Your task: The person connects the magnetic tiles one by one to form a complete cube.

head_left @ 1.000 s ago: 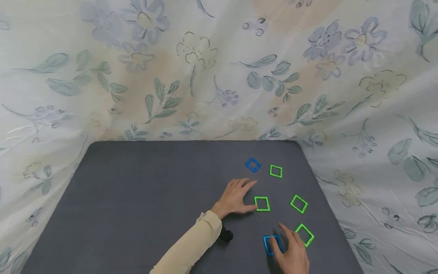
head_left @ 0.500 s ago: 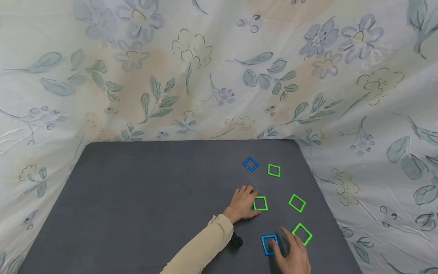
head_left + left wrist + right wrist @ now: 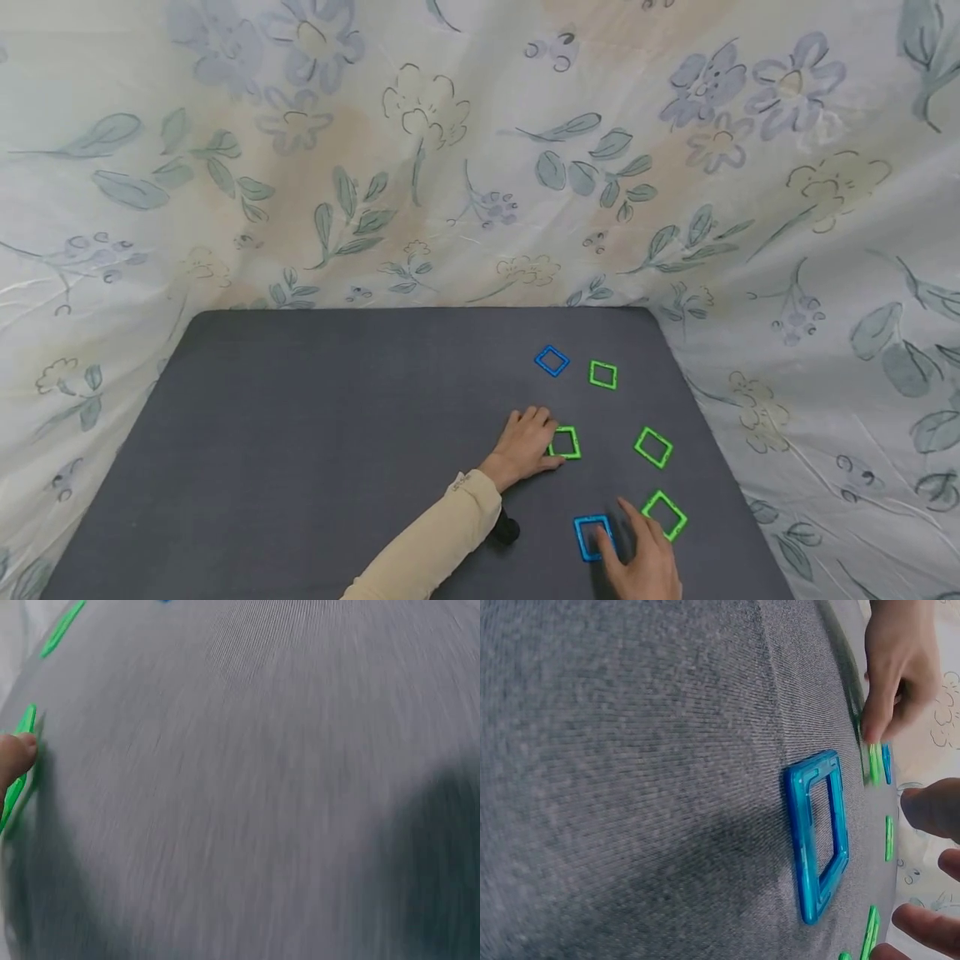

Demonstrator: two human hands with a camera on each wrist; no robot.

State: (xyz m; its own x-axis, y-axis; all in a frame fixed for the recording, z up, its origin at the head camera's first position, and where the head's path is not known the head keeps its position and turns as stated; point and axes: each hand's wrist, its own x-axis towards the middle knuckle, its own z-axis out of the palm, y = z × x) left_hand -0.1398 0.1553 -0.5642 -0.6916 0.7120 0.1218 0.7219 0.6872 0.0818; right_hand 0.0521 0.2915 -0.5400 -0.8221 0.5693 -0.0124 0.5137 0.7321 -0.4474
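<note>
Near the middle right of the table in the head view, my left hand point(image 3: 523, 446) grips the left side of a green square magnetic tile point(image 3: 577, 443), an open frame lying low at the cloth. The left wrist view catches just one fingertip point(image 3: 19, 754) on this tile's edge. Lower right, my right hand point(image 3: 643, 554) hovers with thumb and fingers spread beside a blue square magnetic tile point(image 3: 580, 540). In the right wrist view that blue tile point(image 3: 801, 840) lies flat, apart from the fingers. A second green tile point(image 3: 677, 527) is partly covered by the right hand.
Farther back lie a blue tile point(image 3: 552, 360) and a green tile point(image 3: 603, 375). Another green tile point(image 3: 654, 447) is toward the right edge. Dark grey cloth covers the table point(image 3: 300, 433). A floral curtain point(image 3: 450, 150) hangs behind and at the sides.
My left hand has come down onto the green tile, its spread fingers closing on it, and then both shift slightly left. The right hand stays nearly still over the blue tile.
</note>
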